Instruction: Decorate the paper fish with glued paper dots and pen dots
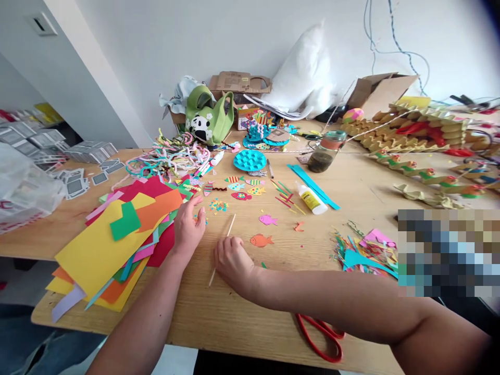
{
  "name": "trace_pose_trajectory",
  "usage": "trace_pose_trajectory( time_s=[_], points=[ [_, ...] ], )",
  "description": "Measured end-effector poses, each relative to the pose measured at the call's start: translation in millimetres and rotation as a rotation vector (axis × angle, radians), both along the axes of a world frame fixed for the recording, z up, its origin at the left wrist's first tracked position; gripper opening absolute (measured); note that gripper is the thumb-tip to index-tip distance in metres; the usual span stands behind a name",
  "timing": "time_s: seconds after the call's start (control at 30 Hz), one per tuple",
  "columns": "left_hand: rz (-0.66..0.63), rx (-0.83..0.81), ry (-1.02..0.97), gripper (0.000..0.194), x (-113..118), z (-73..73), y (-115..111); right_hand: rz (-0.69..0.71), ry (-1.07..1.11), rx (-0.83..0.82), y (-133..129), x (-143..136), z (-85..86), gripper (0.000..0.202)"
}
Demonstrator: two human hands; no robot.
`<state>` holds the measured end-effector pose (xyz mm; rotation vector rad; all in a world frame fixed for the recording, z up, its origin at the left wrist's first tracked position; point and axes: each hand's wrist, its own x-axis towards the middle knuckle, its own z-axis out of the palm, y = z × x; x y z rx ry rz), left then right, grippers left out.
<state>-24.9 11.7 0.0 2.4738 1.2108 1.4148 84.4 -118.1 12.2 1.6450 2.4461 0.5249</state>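
My right hand (234, 262) is closed around a thin pale stick (232, 224), whose two ends stick out above and below the fist. Thumb and fingers apart, my left hand (188, 226) hovers or rests beside the stack of coloured paper (88, 242); contact with the table cannot be made out. Just beyond it lies a small pile of paper bits (219, 204). To the right of the stick are a pink paper fish (268, 220) and an orange paper fish (261, 240). Several patterned paper fish (241, 196) lie farther back.
A glue bottle (312, 200) lies near blue strips (314, 186). Behind are a blue scalloped disc (250, 160), a jar (327, 151) and a green panda bag (209, 117). Paper scraps (355, 252) lie right; red-handled scissors (322, 336) sit at the front under my right arm.
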Motion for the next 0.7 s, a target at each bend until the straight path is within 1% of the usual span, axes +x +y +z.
trace_pose_trajectory(
  time_s=[0.13,0.23,0.3,0.37,0.43,0.47,0.53,0.57,0.63,0.7],
  points=[
    [-0.020,-0.013,0.002,0.026,0,-1.4,2,-0.026,0.017,-0.045,2,-5,1.2,0.027],
    [-0.047,-0.022,0.013,0.026,0,-3.7,3,-0.057,0.102,-0.076,0,3,13.9,0.026],
    [-0.065,-0.025,0.020,0.025,1,-4.2,3,-0.075,0.192,-0.088,-4,21,28.3,0.026],
    [-0.079,-0.012,0.032,0.025,2,-2.7,1,-0.088,0.267,-0.124,-10,51,43.3,0.022],
    [-0.110,0.015,0.061,0.025,5,1.0,-3,-0.181,0.331,-0.136,-20,86,53.2,0.021],
    [-0.140,0.027,0.083,0.025,7,3.4,-6,-0.239,0.364,-0.119,-26,104,54.7,0.023],
    [-0.255,0.041,0.141,0.026,13,8.1,-15,-0.344,0.416,-0.093,-38,133,50.0,0.024],
    [-0.329,0.029,0.176,0.026,16,10.1,-21,-0.365,0.436,-0.095,-44,144,44.3,0.025],
    [-0.469,0.010,0.241,0.028,25,12.6,-35,-0.356,0.482,-0.099,-53,156,29.2,0.029],
    [-0.590,-0.017,0.321,0.035,33,13.2,-50,-0.281,0.529,-0.098,-57,157,14.2,0.034]
  ],
)
